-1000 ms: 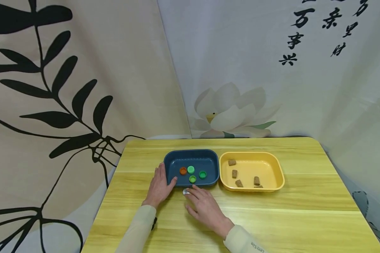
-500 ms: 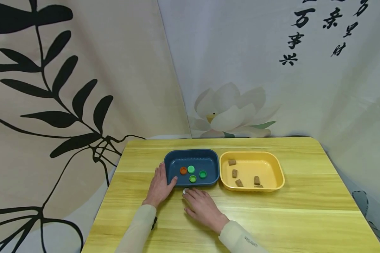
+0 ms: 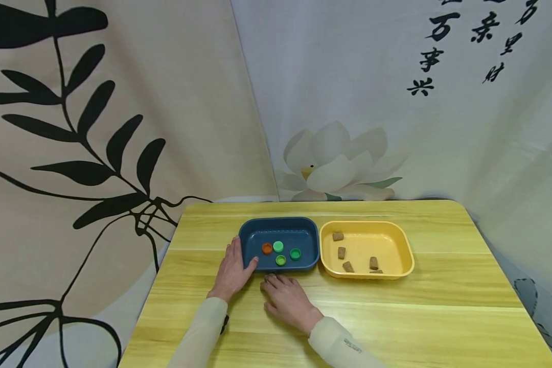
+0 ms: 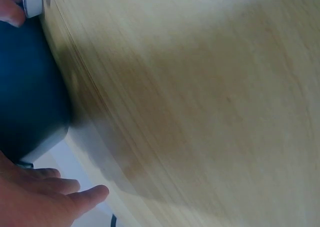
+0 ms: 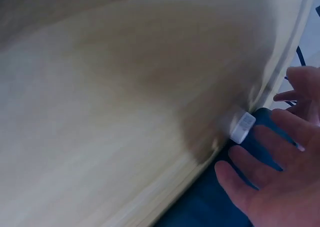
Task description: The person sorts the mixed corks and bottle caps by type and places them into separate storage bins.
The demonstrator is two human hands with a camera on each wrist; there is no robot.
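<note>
My left hand [image 3: 231, 271] rests against the left side of the blue tray [image 3: 305, 236], its thumb at the near corner. In the tray lie one orange cap [image 3: 267, 248] and several green caps [image 3: 295, 254]. Just in front of the tray's near side, my right hand [image 3: 287, 301] lies over the table with fingers loosely extended. A small white cap [image 5: 243, 128] stands on edge by its fingertips; from the head it is mostly hidden. In the left wrist view, a fingertip is close beside the white cap [image 4: 33, 1]; firm contact is unclear.
A yellow tray [image 3: 363, 245] stands right of the blue one, holding several short brown cork-like pieces [image 3: 342, 253]. Both trays sit on a wood-grain table [image 3: 423, 327]. Printed cloth [image 3: 188, 102] hangs behind the table.
My right hand has shifted a little to the left and nearer me. The white cap, seen earlier at its fingertips, is now mostly covered by the fingers. My left hand stays put.
</note>
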